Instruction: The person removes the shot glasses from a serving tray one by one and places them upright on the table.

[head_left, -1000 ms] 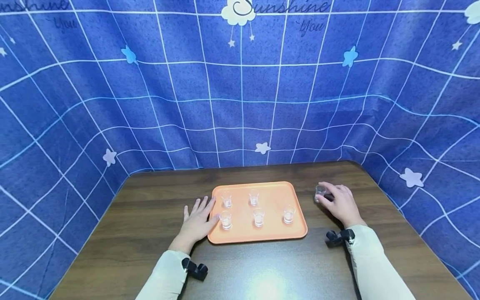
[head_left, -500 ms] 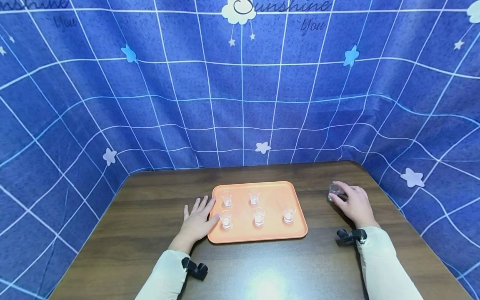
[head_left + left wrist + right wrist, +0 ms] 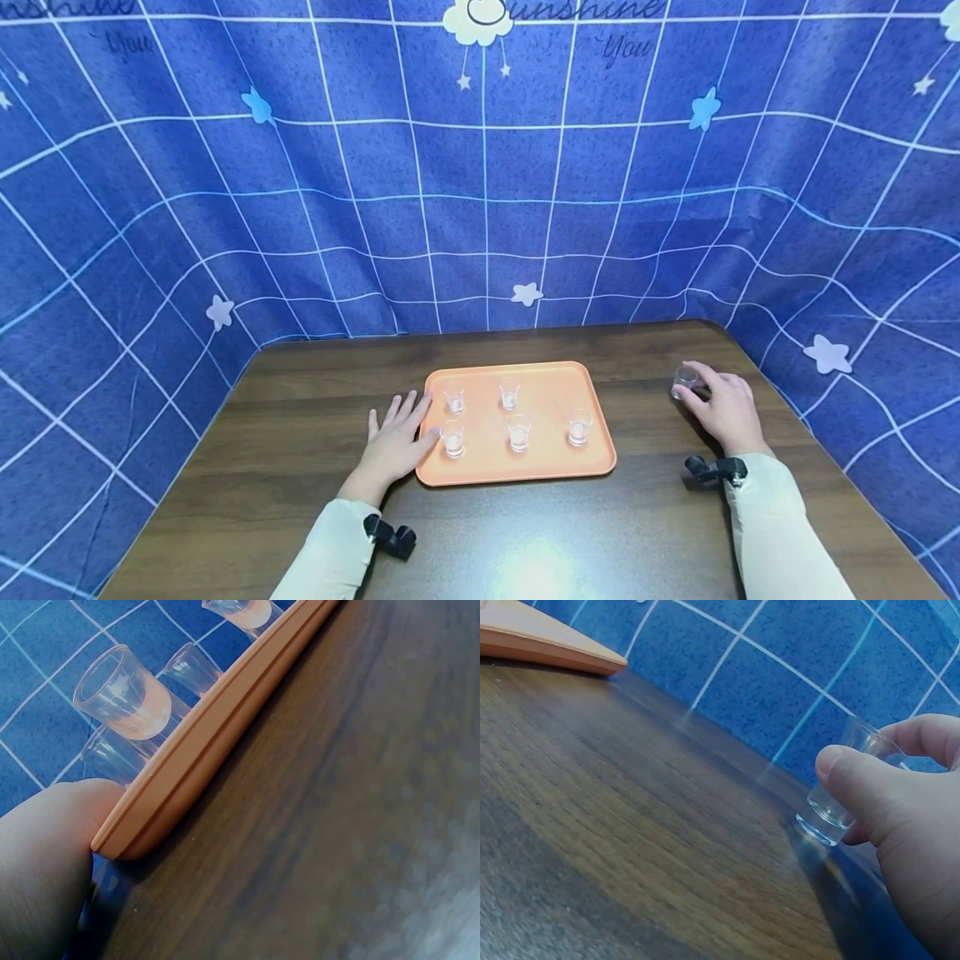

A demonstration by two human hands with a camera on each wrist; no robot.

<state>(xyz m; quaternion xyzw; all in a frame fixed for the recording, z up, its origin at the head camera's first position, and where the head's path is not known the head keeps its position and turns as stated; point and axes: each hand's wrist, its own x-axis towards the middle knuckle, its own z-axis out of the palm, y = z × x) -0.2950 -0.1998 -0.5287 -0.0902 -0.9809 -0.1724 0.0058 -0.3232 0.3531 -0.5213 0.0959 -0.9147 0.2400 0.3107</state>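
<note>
My right hand [image 3: 726, 408] grips a small clear shot glass [image 3: 829, 808] between thumb and fingers, upright, its thick base close over the wooden table right of the tray. My left hand [image 3: 396, 446] lies with its fingers spread at the left end of the orange tray [image 3: 480, 475], thumb and fingertips at the rim. On the tray stand several more shot glasses in two rows: a front-row glass [image 3: 518, 434] in the middle, another [image 3: 578, 428] at the right, and a back-row glass [image 3: 509, 394] among them. The back right part of the tray bears no glass.
A dark brown wooden table [image 3: 300, 450] carries the tray. Blue curtain cloth [image 3: 480, 225] with white grid lines and stars hangs behind and along both sides of the table. Each wrist wears a black camera mount, such as the left mount [image 3: 390, 537].
My right hand has moved right, away from the tray, with the shot glass in its grip. The left hand, the tray and the glasses on it have stayed in place.
</note>
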